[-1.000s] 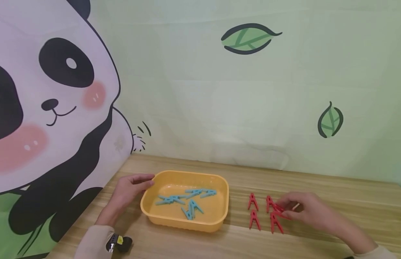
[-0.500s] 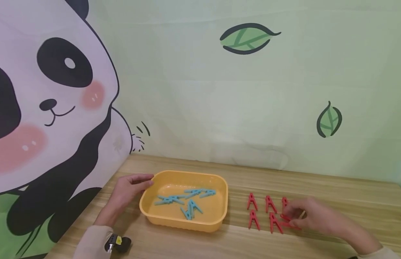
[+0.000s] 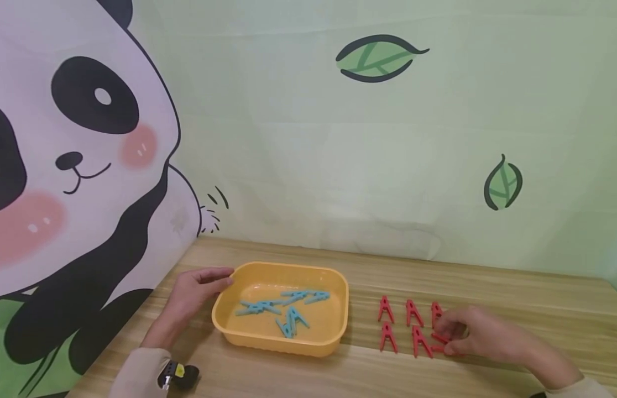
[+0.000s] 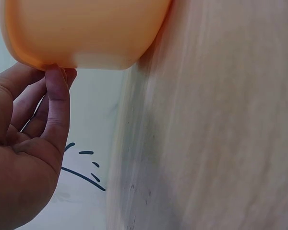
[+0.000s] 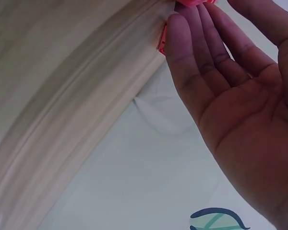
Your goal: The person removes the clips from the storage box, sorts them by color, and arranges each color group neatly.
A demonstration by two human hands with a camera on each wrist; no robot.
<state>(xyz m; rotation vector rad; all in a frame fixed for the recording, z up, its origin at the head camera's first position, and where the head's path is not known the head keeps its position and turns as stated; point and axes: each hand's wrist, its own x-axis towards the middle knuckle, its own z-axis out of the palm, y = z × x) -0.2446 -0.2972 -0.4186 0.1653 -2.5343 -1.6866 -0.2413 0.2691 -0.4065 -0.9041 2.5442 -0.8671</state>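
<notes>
A yellow plastic basin (image 3: 276, 341) stands on the table with several blue clothespins (image 3: 292, 320) lying inside. At its left end, the fingertips of my left hand (image 3: 191, 290) touch the rim from outside, fingers fairly straight, as the left wrist view also shows. To the right of the basin, red clothespins (image 3: 386, 337) lie flat in two rows, their legs pointing toward me. My right hand (image 3: 487, 334) pinches another red clothespin (image 3: 440, 336) between thumb and fingers at the right end of the front row. Its fingers partly cover it and overlap the back row's last clothespin (image 3: 436, 312).
The wooden tabletop (image 3: 368, 378) runs back to a pale green wall cloth (image 3: 298, 166) printed with leaves and a panda (image 3: 109, 193). A black band with a small device (image 3: 181, 376) sits at the left wrist.
My right hand has left a red clothespin at the right of the back row and shifted slightly toward me, onto the front row's right end. The left hand stays at the basin.
</notes>
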